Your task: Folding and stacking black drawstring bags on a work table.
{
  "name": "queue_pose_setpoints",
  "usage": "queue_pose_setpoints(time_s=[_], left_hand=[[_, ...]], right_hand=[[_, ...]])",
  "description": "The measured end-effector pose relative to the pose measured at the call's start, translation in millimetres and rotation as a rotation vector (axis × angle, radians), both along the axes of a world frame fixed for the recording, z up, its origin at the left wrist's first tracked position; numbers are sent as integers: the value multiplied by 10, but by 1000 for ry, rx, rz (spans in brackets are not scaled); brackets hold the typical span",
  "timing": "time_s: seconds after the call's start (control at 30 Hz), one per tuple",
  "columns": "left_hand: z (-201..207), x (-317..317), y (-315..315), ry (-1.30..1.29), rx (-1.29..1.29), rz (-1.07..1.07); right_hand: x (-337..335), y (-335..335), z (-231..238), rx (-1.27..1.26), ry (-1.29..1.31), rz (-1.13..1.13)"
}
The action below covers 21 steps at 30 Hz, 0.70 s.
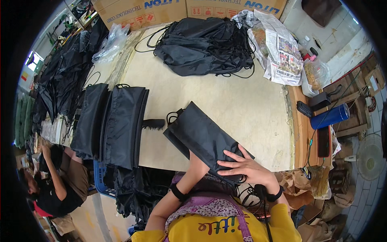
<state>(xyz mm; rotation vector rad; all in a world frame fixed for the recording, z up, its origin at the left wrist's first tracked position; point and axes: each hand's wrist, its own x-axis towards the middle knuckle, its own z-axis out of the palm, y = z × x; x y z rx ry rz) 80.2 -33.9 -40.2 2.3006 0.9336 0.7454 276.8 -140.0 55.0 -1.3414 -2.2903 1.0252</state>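
In front of me, a folded black drawstring bag (205,131) lies at a slant near the table's front edge, its cords looping out at the far left corner. My right hand (248,167) rests flat on its near right end, fingers spread. My left hand (197,164) reaches in under the top fold; the fabric hides its fingers, so I cannot tell whether they grip. Left of the bag lie a small black brush (154,124) and two stacks of folded black bags, a nearer stack (124,125) and a farther-left stack (90,123).
A heap of black bags (205,46) with loose cords fills the table's back, beside newspaper (282,52) and cardboard boxes (141,12). At the right edge are a blue tumbler (330,116) and a phone (323,142). Another person (60,181) works at the left.
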Motion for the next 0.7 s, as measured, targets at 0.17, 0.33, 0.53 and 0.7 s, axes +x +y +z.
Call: queue_pose_setpoints(time_s=[0.17,0.33,0.53,0.7], left_hand=[[-68,-109,-40,-134,-259,-38],[-15,-116,-63,-112,-111,35],[318,-609,154,105,-39,-85],[1411,-838,142,432,-220,-36]], right_hand=[[29,-55,-82,-1,0,38],[-29,-33,-82,-13,39,71],[-65,4,-150,-33,-45,93],[-50,-33,-123,-41,-84,49]])
